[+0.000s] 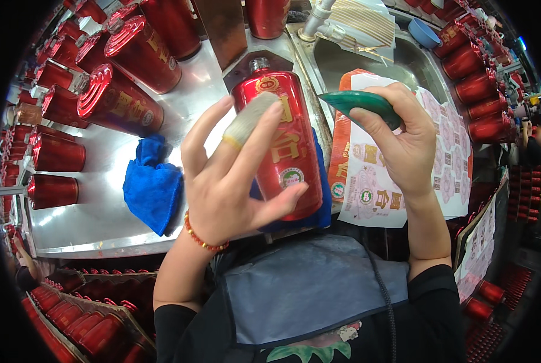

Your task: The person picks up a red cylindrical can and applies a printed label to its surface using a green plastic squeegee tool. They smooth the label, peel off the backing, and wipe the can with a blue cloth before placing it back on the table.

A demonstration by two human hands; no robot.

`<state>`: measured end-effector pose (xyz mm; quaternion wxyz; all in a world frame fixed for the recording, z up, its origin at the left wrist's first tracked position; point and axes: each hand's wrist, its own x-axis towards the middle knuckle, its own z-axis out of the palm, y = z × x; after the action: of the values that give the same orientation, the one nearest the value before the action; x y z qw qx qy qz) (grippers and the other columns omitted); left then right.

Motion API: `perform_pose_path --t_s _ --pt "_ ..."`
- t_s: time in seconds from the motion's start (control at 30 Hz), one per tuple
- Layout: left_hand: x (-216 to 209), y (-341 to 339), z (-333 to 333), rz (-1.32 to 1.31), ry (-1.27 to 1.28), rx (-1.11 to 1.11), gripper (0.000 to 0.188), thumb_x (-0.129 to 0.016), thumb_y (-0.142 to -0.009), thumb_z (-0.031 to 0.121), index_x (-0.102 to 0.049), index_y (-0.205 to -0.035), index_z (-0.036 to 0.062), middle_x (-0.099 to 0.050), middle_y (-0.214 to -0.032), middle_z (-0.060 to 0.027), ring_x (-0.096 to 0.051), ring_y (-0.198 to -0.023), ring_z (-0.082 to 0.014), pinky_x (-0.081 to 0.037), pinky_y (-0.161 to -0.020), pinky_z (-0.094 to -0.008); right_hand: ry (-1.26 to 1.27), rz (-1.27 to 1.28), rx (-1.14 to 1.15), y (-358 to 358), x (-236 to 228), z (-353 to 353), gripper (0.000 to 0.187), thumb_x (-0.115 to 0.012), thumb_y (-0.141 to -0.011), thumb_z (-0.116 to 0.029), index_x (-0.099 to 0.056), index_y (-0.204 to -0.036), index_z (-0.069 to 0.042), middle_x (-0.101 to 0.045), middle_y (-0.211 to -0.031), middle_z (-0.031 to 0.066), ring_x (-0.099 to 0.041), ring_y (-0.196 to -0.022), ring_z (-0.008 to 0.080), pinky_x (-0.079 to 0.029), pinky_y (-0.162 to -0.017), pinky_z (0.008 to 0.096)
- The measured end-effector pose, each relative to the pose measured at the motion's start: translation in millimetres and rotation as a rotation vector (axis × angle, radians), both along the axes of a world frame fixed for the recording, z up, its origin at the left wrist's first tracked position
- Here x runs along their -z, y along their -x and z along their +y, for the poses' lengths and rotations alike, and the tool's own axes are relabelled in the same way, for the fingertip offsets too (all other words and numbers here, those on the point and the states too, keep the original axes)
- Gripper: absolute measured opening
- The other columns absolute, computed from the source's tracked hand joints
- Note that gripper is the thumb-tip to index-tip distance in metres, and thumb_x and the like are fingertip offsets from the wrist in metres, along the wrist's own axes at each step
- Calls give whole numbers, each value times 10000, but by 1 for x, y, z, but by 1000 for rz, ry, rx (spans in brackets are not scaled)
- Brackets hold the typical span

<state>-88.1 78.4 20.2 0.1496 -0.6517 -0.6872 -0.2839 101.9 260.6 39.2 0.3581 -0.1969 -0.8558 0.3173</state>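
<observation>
Left hand clamped around the red glazed bottle at frame centre, thumb at its lower body. Right hand, at 3 o'clock of it, pinches a green scraper. Bottle looks heavy, slick, breakable: grip mid-body, not the neck. Blue cloth lies at 9 o'clock.

Steel worktop shiny under bright overhead light. Sink basin set in worktop's right end, white faucet at its back-left corner. Crates of red cylinders below worktop's front edge.
</observation>
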Motion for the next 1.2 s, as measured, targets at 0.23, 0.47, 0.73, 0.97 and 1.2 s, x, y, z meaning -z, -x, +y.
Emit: perform_pose_path --t_s 0.23,0.47,0.73,0.97,1.2 --pt "-2 23 4 -90 -37 92 613 -770 -791 405 -713 -1353 168 -763 -1153 -68 -527 -1322 -348 -373 -1139 -423 161 5 27 -12 2 0 224 -788 -895 -56 -705 -1092 10 -681 -943 57 -636 -863 148 -506 -781 275" --pt "-11 40 34 36 63 290 554 -705 -852 381 -690 -1386 235 -761 -1138 -63 -512 -1352 -345 -324 -1164 -455 218 48 -30 -3 2 -6 202 -767 -920 -47 -700 -1101 13 -658 -942 20 -607 -866 94 -485 -784 237" --pt "11 38 17 -94 66 136 920 -721 -833 650 -518 -1531 87 -697 -1297 -145 -371 -1460 -392 -298 -1184 -493 385 68 24 -18 9 -11 221 -771 -919 -52 -702 -1118 16 -694 -974 19 -633 -859 82 -509 -766 237" --pt "38 2 -20 -419 136 179 1512 -872 -614 740 -105 -1609 -101 -313 -1589 -328 -392 -1410 -478 -325 -1167 -509 603 -54 -45 10 22 -5 261 -784 -910 -239 -734 -1039 -17 -717 -839 66 -653 -749 88 -501 -661 257" --pt "35 -17 -21 -399 169 127 1570 -985 -563 551 -11 -1603 -110 -457 -1488 -324 -517 -1238 -480 -433 -1065 -498 235 -37 -114 8 14 2 228 -804 -894 -87 -731 -1097 -13 -717 -978 33 -662 -895 112 -527 -793 271"
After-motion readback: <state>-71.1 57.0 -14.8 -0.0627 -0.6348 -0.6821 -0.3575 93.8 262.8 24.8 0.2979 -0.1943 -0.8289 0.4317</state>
